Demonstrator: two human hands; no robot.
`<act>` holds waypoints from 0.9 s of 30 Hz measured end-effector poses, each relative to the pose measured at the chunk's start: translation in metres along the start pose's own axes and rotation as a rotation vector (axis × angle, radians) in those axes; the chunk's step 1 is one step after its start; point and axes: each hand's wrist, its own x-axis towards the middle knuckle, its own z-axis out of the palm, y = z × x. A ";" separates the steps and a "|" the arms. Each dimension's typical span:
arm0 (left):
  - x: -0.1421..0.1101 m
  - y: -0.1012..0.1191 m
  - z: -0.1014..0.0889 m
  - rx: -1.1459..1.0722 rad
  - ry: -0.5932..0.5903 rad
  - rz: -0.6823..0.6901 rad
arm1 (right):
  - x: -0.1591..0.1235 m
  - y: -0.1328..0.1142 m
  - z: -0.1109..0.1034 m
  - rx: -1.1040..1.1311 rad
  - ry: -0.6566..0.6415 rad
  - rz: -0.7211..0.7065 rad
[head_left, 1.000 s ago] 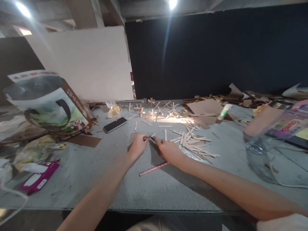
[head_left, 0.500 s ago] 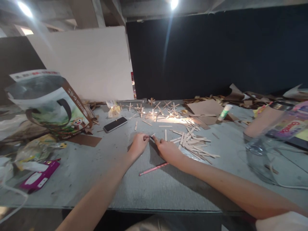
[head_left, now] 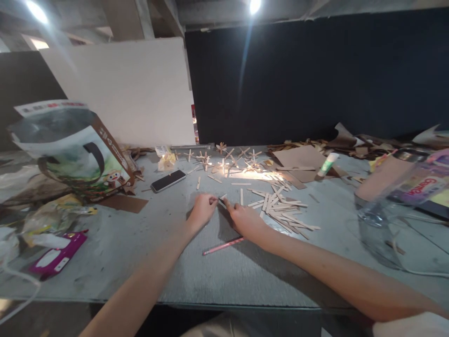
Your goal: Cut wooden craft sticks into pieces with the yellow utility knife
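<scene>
Near the middle of the table (head_left: 140, 262), my left hand (head_left: 202, 209) has its thumb and fingertips pinched together on a small dark thing too small to make out. Close against it, my right hand (head_left: 247, 221) is curled, its index finger reaching to the same spot. A short pale stick end (head_left: 224, 196) shows by that fingertip. What the right fingers grip is hidden. A pink pencil (head_left: 222, 245) lies below the right hand. Beside that hand is one loose wooden stick (head_left: 242, 196) and a heap of wooden sticks (head_left: 286, 210).
Crossed-stick stars (head_left: 224, 164) lie farther back. A phone (head_left: 168, 181), a large printed bag (head_left: 77, 154) and a purple case (head_left: 59, 255) are on the left. On the right are a glue stick (head_left: 328, 164), cardboard (head_left: 298, 157) and a clear bottle (head_left: 379, 234).
</scene>
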 end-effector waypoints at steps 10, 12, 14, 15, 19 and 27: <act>-0.001 0.000 0.001 -0.007 -0.001 -0.014 | 0.002 -0.001 0.004 -0.023 0.007 -0.009; -0.001 0.000 0.001 -0.014 -0.002 -0.015 | 0.001 -0.001 0.004 -0.026 0.005 -0.002; -0.001 0.000 0.001 -0.015 0.004 -0.009 | 0.002 -0.002 0.004 -0.026 0.004 -0.002; -0.001 0.000 0.001 -0.012 0.009 -0.008 | 0.003 -0.002 0.004 -0.026 0.004 -0.004; -0.002 0.003 0.000 -0.001 0.018 -0.008 | 0.005 -0.002 0.002 -0.020 0.009 -0.014; -0.002 0.003 0.000 -0.021 0.011 -0.013 | 0.001 -0.002 0.001 -0.023 -0.013 0.002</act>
